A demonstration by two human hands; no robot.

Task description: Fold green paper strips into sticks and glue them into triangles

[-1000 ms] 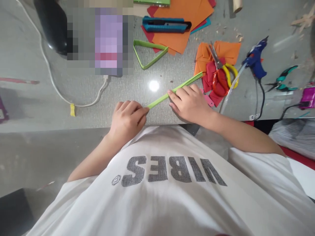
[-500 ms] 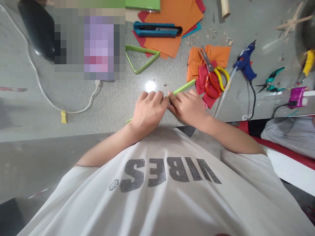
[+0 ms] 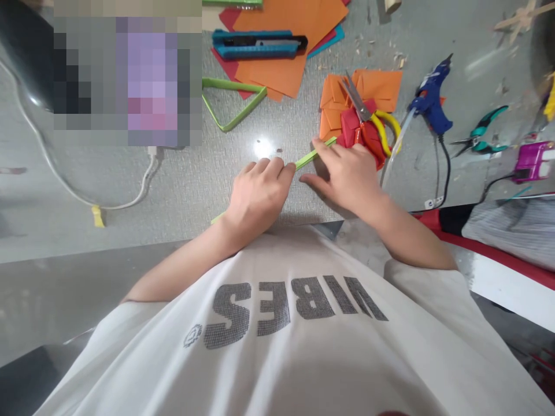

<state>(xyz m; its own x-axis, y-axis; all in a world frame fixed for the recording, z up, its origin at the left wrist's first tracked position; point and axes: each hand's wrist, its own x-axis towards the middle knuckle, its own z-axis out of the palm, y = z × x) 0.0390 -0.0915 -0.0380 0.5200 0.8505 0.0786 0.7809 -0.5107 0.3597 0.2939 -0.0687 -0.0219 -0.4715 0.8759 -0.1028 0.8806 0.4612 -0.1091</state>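
Observation:
A narrow green strip (image 3: 307, 159) lies slantwise near the table's front edge, its left end showing beyond my left wrist. My left hand (image 3: 263, 188) is closed on the strip, knuckles up, covering its middle. Near the strip's right end is my right hand (image 3: 347, 173), thumb and index finger spread apart, with the index fingertip on the strip. Beyond them stands a green triangular loop (image 3: 236, 118). Scissors (image 3: 359, 101) with yellow and red handles rest on folded red and orange papers (image 3: 377, 89), just past my right hand.
A blue cutter (image 3: 260, 45) lies on orange sheets (image 3: 281, 75). To the right are a blue glue gun (image 3: 433, 101) with its cord, teal pliers (image 3: 481, 136) and a purple object (image 3: 531, 162). A white cable (image 3: 52, 173) curves across the left.
My right hand has moved right along the strip, away from my left hand, and its thumb and index finger have spread. The view has shifted slightly.

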